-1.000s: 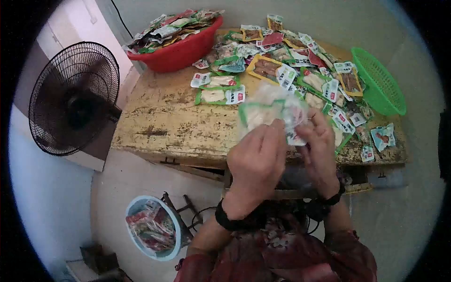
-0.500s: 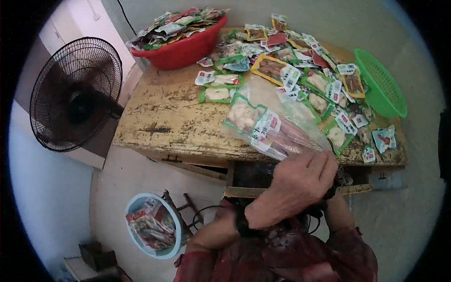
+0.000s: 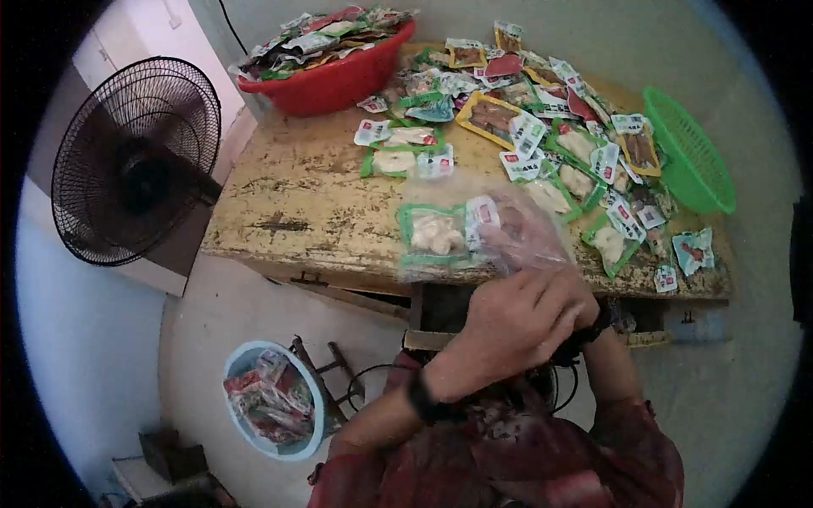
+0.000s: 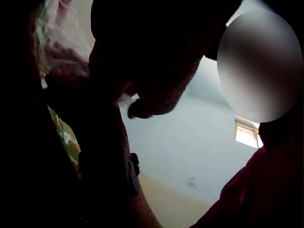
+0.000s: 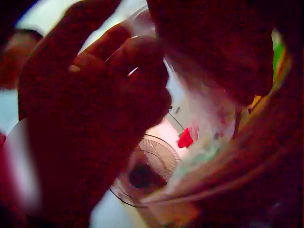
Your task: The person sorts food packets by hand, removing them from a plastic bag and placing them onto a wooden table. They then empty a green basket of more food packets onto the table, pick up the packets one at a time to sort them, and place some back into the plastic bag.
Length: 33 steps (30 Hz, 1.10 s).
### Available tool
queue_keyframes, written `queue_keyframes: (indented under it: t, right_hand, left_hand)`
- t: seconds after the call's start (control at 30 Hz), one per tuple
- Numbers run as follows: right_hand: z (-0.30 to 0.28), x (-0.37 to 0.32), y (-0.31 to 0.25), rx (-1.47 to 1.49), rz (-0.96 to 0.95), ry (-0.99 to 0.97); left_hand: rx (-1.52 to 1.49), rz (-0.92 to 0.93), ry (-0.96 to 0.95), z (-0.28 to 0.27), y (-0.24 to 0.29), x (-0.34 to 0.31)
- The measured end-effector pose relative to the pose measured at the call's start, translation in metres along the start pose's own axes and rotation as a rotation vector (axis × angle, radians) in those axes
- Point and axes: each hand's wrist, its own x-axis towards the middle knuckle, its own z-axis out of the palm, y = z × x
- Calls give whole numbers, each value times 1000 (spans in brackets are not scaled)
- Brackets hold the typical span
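Observation:
A clear plastic bag (image 3: 461, 188) lies over the front part of the worn table in the head view. In it is a green-edged food packet (image 3: 436, 233) with pale contents and a white label. My right hand (image 3: 527, 237) shows through the plastic, inside the bag, its fingers gripping the packet by the label end. The left hand (image 3: 527, 322) crosses over the right wrist and pinches the bag at its mouth. It covers part of the right hand and the bag's edge. Both wrist views are dark; filmy plastic (image 5: 209, 114) shows in the right one.
A pile of sealed food packets (image 3: 584, 144) covers the table's back and right. A full red basin (image 3: 339, 80) stands back left, a green basket (image 3: 690, 152) at right. Below are an open drawer (image 3: 428, 340) and a light-blue tub (image 3: 318, 423); a fan (image 3: 135, 161) stands left.
The right hand has gone into the bag, and the left has moved from the packet to the bag's mouth. Over the last half second, the packet has turned more level.

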Motion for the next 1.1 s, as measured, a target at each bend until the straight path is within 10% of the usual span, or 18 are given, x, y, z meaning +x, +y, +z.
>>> queue_keyframes:
  t: [0.2, 0.33, 0.6, 0.73, 0.93, 1.0, 1.1]
  right_hand:
    - [-24, -6, 23, -905, -707, 160]
    - [-14, -10, -4, -477, -206, 102]
    - [-28, -4, 14, -224, -284, 34]
    - [-29, -1, 7, -392, -289, -33]
    - [-35, 11, 14, -971, -1015, 42]
    - [-27, 8, 4, -659, -561, 31]
    - [-20, 7, 13, -569, -449, 27]
  left_hand:
    - [199, -299, 163, -51, -30, -27]
    - [287, -465, 249, -80, -77, -29]
    - [-250, -759, -71, -93, -131, 13]
    - [-579, -787, 83, -94, -132, 26]
    - [-379, -750, 99, -92, -141, 23]
    - [-386, -783, 121, -93, -139, 22]
    - [-326, -794, 96, -97, -139, 21]
